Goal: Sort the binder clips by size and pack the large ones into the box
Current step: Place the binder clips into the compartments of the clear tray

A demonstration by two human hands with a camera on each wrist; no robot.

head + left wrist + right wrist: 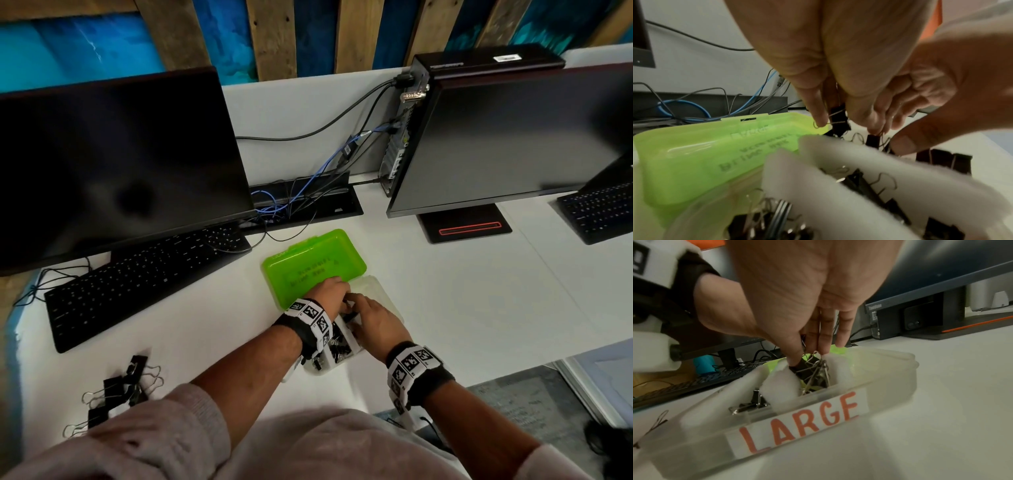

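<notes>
A clear box (385,291) labelled LARGE (797,423) lies open on the desk, its green lid (308,263) folded back. White foam dividers (838,164) split it into compartments that hold black binder clips (865,185). Both hands reach into the far compartment. My left hand (342,294) pinches a black binder clip (838,118) between thumb and fingers. My right hand (354,310) points its fingers down and pinches another clip (807,368) by its body and wire handles. A loose pile of clips (120,390) lies on the desk at the near left.
A keyboard (137,281) and a monitor (113,164) stand to the left, and cables (291,202) run behind the box. A second monitor (507,137) and keyboard (599,209) are at the right. The desk's near edge lies just behind my right wrist.
</notes>
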